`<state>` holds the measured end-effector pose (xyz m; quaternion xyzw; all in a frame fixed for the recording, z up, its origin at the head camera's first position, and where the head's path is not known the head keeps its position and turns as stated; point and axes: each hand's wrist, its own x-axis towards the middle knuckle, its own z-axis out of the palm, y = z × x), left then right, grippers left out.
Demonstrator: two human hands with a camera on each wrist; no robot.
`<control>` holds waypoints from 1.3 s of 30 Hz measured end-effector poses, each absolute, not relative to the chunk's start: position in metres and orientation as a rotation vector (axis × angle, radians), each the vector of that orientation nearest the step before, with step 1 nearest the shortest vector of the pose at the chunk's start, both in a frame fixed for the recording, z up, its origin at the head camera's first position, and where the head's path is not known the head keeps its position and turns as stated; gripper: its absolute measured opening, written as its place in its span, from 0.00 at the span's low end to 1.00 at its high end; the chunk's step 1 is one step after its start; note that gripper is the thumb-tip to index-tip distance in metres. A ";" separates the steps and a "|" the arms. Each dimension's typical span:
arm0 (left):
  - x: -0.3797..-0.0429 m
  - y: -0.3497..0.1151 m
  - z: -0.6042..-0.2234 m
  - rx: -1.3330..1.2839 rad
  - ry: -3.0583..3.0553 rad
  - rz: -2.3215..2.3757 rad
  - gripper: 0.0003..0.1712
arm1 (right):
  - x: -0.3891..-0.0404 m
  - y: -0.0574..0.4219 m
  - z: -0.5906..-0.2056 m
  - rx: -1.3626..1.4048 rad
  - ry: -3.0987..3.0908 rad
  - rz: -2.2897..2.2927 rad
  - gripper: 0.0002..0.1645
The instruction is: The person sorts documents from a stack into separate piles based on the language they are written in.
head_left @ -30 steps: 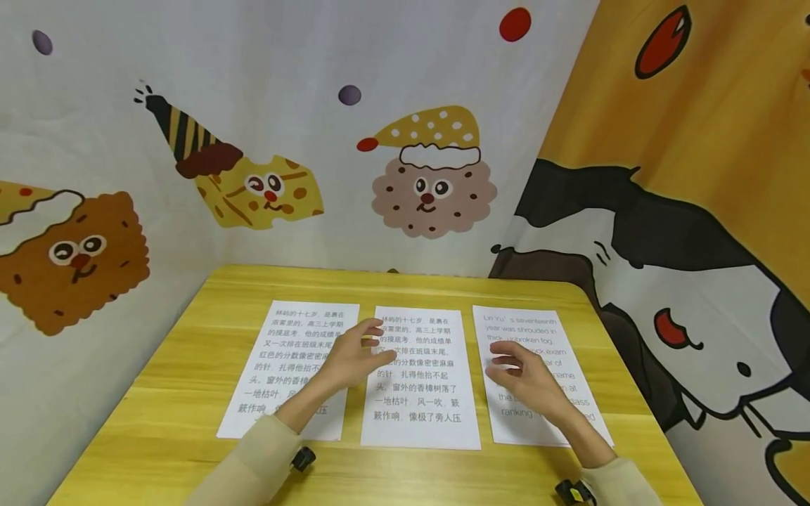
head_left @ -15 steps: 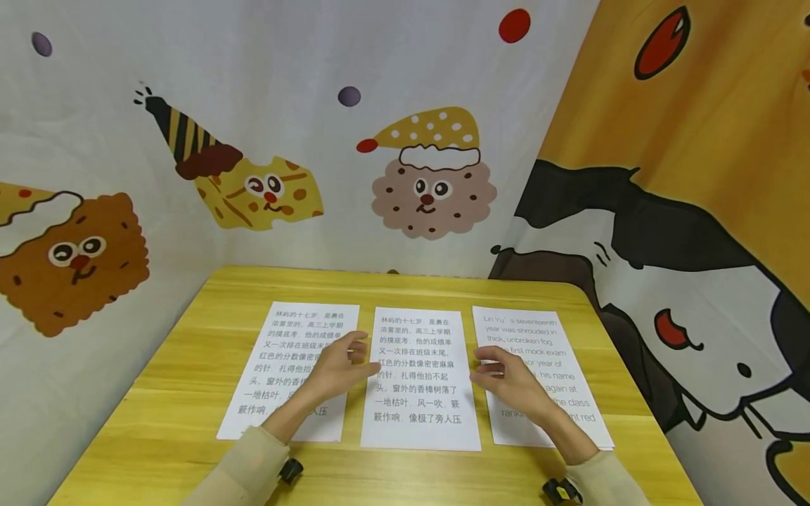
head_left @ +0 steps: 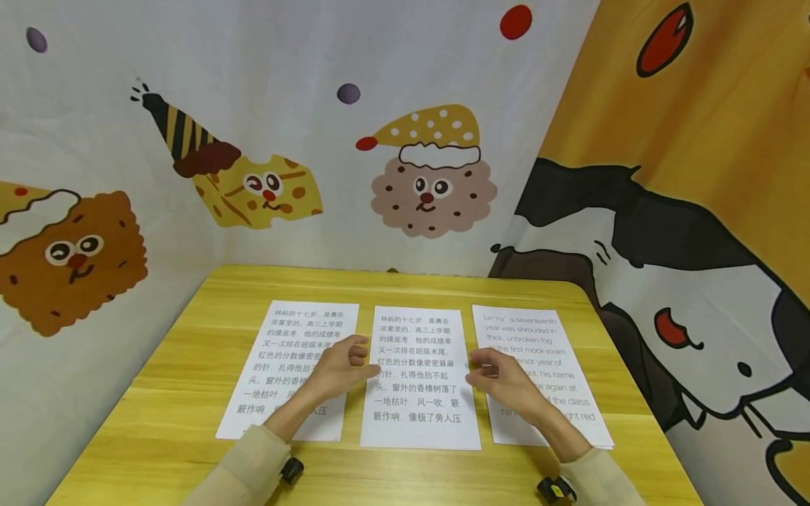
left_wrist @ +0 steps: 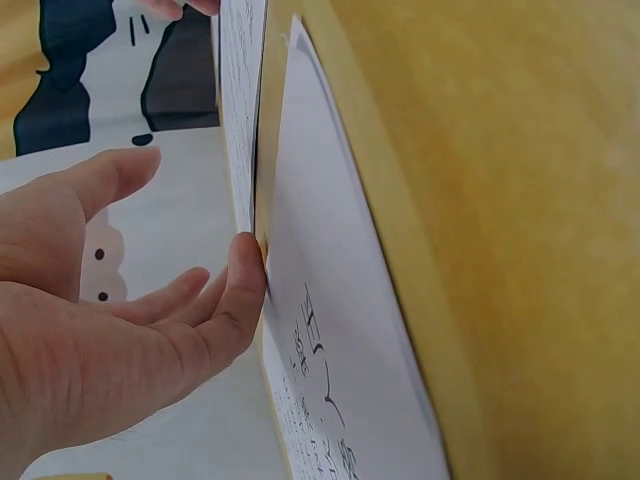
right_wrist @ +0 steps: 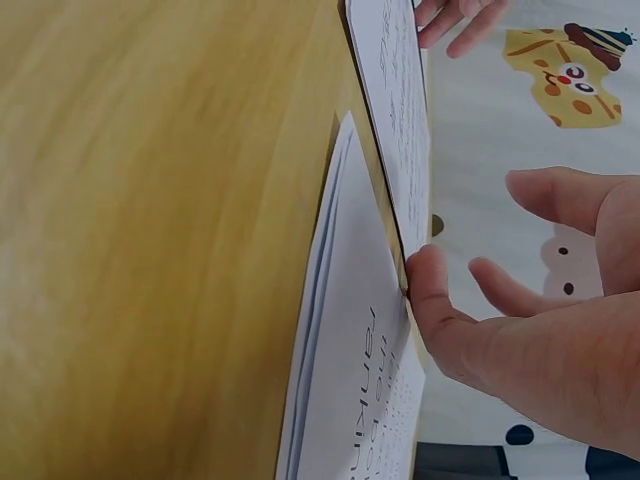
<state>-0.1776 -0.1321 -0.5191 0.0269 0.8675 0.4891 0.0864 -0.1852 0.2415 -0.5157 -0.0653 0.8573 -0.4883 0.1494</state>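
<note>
Three printed papers lie side by side. The left paper (head_left: 266, 393) and middle paper (head_left: 420, 397) carry Chinese text; the right paper (head_left: 525, 327) is in English. My left hand (head_left: 335, 372) is over the right half of the left paper, thumb reaching to the middle paper's left edge. My right hand (head_left: 509, 386) covers part of the right paper, its fingertips at the middle paper's right edge. Both hands have relaxed, spread fingers and hold nothing. In the right wrist view, the near paper (right_wrist: 350, 380) shows layered sheets at its edge, close to the little finger.
The papers lie on a yellow wood-grain table (head_left: 405, 478). Behind it hangs a white curtain (head_left: 285, 56) printed with cartoon snacks. An orange curtain (head_left: 607, 105) with a large cartoon animal hangs along the right side.
My left hand has drawn back to the left, off most of the middle paper. My right hand has shifted left toward the middle paper, uncovering more English text. The papers have stayed put.
</note>
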 end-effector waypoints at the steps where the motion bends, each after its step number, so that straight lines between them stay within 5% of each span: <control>1: -0.178 -0.132 -0.519 0.081 2.583 1.459 0.43 | -0.185 0.241 -0.516 -0.185 2.459 -1.404 0.36; 39: -0.182 -0.127 -0.519 0.091 2.454 1.693 0.41 | -0.190 0.233 -0.511 -0.164 2.433 -1.544 0.31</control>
